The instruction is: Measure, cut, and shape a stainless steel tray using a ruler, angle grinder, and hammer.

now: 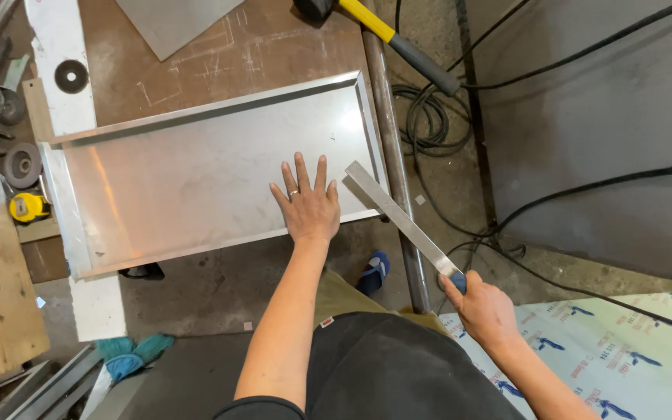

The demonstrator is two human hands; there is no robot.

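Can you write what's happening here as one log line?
left hand: flat on metal tray | right hand: gripping file by blue handle, tip over tray corner | hammer: unused

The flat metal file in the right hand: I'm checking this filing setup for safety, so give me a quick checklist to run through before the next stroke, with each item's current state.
1. Right hand grips the blue handle of the long flat metal file: ok.
2. Left hand pressed flat, fingers spread, on the shallow folded sheet-metal tray: ok.
3. File tip meets the tray's right rim: cannot tell, it lies near the corner.
4. Left fingers apart from the file: ok, though close.
5. Tray clamped down: cannot tell, no clamp shows.
6. Black cables looped on the floor by the foot: not ok.
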